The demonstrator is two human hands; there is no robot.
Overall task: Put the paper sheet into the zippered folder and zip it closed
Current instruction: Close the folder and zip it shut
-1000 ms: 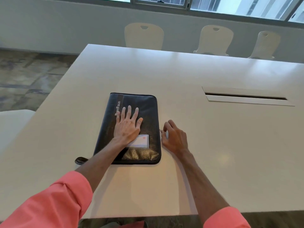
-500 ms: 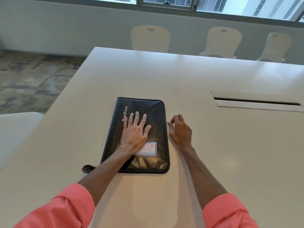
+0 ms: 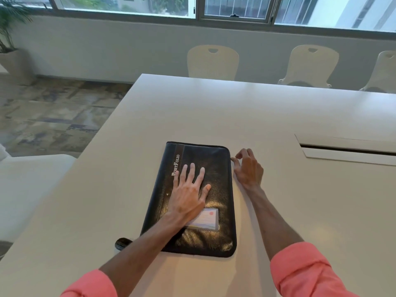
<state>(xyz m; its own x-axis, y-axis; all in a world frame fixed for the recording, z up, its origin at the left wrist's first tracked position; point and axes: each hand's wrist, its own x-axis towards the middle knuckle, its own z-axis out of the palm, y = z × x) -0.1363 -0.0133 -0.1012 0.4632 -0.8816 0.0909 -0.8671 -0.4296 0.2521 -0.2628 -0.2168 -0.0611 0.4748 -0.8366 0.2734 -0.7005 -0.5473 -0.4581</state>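
White table: left edge runs from 7 o'clock up to the far corner at 11 o'clock; broad bare surface at 12 and 3 o'clock of the folder, with a cable slot at 2 o'clock.
Black zippered folder: lies flat near the table's near-left part, closed cover up, long side pointing to 12 o'clock.
Left hand: flat, fingers spread, palm pressing the cover.
Right hand: at the folder's right edge near the 1 o'clock corner, thumb and forefinger pinched at the zipper line; the pull itself too small to see.
Paper sheet: not visible.
Writing: "PortFolio" in white along the cover's left strip; card in a clear pocket, unreadable.
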